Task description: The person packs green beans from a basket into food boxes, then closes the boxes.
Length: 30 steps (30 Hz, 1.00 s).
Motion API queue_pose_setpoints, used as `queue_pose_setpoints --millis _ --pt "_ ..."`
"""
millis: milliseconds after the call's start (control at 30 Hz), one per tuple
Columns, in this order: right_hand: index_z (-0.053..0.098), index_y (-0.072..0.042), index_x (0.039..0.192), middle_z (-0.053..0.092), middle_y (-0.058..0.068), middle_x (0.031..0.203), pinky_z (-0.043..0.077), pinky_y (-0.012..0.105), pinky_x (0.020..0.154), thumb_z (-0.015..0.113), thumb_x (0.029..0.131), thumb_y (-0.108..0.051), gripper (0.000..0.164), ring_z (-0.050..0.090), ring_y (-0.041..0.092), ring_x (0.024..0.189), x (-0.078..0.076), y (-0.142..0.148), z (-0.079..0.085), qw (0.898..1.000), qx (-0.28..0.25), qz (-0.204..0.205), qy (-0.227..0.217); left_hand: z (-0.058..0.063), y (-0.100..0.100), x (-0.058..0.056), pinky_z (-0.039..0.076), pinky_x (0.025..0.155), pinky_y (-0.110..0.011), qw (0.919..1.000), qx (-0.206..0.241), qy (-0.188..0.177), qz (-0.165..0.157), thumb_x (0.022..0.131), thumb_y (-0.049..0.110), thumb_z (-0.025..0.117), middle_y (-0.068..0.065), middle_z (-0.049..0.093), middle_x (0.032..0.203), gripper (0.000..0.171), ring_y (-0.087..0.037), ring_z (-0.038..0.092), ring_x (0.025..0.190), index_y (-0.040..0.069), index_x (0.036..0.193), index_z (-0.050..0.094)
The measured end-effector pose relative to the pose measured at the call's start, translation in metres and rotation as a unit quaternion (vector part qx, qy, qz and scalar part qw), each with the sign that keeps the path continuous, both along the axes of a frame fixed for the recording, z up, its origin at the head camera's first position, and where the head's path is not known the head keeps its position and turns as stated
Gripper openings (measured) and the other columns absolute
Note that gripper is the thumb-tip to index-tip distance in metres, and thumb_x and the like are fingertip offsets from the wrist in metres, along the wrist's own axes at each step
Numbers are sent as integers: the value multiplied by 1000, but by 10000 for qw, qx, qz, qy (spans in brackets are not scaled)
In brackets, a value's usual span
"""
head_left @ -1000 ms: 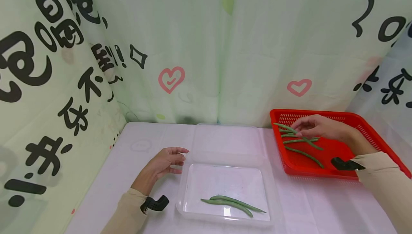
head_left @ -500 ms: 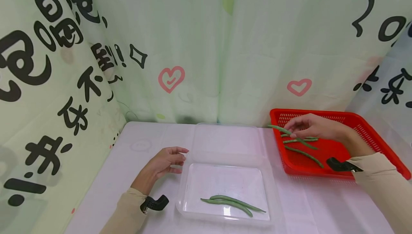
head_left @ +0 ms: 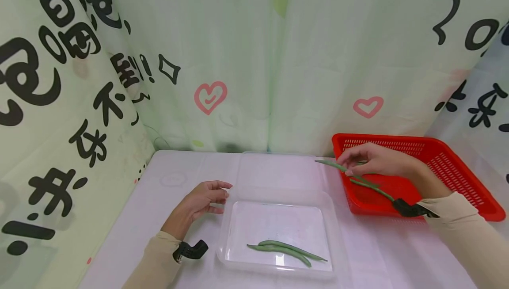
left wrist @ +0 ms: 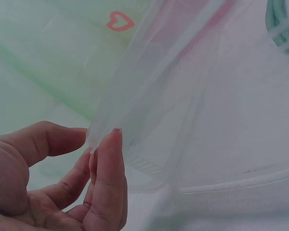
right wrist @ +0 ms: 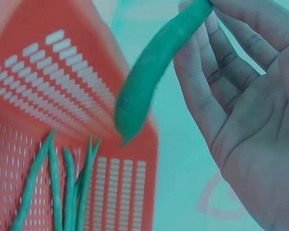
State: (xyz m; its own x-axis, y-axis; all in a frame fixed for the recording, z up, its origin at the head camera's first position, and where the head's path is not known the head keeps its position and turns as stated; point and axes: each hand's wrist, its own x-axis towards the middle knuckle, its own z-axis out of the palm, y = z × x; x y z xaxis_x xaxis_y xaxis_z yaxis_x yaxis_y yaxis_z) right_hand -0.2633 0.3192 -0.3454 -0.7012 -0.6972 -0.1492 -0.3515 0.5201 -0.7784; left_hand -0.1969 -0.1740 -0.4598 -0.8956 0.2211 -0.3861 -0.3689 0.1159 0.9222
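Note:
My right hand (head_left: 383, 161) pinches a green bean (right wrist: 147, 82) between thumb and fingertips over the left side of the red basket (head_left: 473, 169). One end of that bean sticks out past the basket's rim. Several other green beans (right wrist: 67, 187) lie inside the basket, partly hidden by the hand in the head view. At the left edge of a clear plastic box (head_left: 242, 231), my left hand (head_left: 199, 205) pinches the rim, thumb on one side and fingers (left wrist: 111, 178) on the other. Two green beans (head_left: 287, 250) rest side by side on the box's bottom, toward its near side.
The box's clear lid (head_left: 278, 169) lies folded back behind it on the white-covered table (head_left: 191, 165). A pale green curtain (head_left: 246, 50) with hearts and black writing hangs behind and to the left. Both wrists wear black camera mounts (head_left: 192, 250).
The right hand has moved left with the green bean, carrying one end of it beyond the basket's left rim. The left hand and the two beans in the box stay in place.

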Motion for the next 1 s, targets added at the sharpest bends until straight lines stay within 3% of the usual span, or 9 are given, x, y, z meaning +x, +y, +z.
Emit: queue_pose_setpoints --millis 333,567,1000 --pt "69 -9 119 70 14 99 59 33 75 68 96 -7 23 67 26 88 10 -28 -3 9977 -501 461 -12 0 -1 0 59 69 -32 10000 53 4 -56 96 9 64 -4 60 97 38 -20 60 88 -2 132 60" --pt "71 -14 116 70 8 97 59 35 71 71 94 -8 23 66 25 86 19 -49 -3 9974 -446 571 -51 0 0 0 59 68 -32 10000 59 -3 -41 96 8 64 -4 60 98 37 -21 60 89 -2 131 60" --pt "71 -19 114 70 3 99 58 34 79 74 93 -16 22 66 21 93 36 -83 -10 9943 -414 980 -33 2 -1 1 59 68 -31 9999 107 67 -115 97 9 63 -4 60 99 38 -22 60 91 -3 133 59"
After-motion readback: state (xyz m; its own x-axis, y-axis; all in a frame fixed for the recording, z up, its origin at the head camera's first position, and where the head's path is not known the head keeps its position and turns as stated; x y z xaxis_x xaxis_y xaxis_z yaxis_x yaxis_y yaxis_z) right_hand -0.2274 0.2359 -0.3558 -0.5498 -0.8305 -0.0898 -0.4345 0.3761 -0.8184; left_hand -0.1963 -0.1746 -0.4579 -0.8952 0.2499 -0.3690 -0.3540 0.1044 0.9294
